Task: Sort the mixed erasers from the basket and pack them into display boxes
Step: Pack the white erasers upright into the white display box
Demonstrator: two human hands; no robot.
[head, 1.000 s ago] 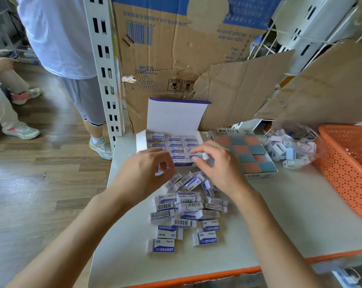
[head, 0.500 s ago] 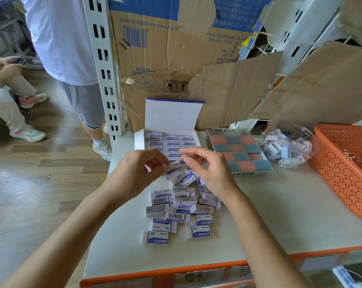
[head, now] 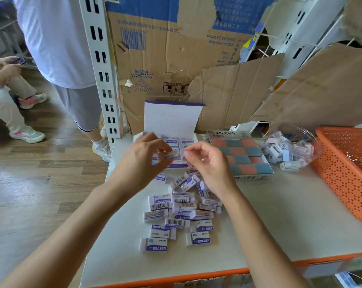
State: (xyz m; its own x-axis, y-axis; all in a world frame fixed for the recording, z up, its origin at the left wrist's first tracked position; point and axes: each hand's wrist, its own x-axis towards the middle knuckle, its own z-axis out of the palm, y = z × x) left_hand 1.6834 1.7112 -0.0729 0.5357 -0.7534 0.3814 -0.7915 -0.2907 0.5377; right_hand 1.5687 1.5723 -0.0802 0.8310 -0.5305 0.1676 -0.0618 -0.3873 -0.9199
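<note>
Somewhere in the middle of this job, I'd say. The left hand (head: 142,161) pinches one eraser (head: 172,155) over the white box (head: 171,119), whose lid is flipped up. My guess is it's about to get slotted in. The right hand (head: 209,163) hovers just beside it, fingers loosely curled, with nothing in them that I can see.

Done so far: the box has rows of ERASER-sleeve ones in the back, though the hands hide the front so I can't tell how full it is. The checkered box (head: 242,154) next to it looks packed.

Left to do: a whole pile (head: 182,208) of the same sleeved erasers sits loose on the table (head: 279,215) near the box. There's also a clear tub (head: 290,150) of little pastel ones. The orange basket (head: 346,169) on the right shows no erasers in the bit that's visible.
</note>
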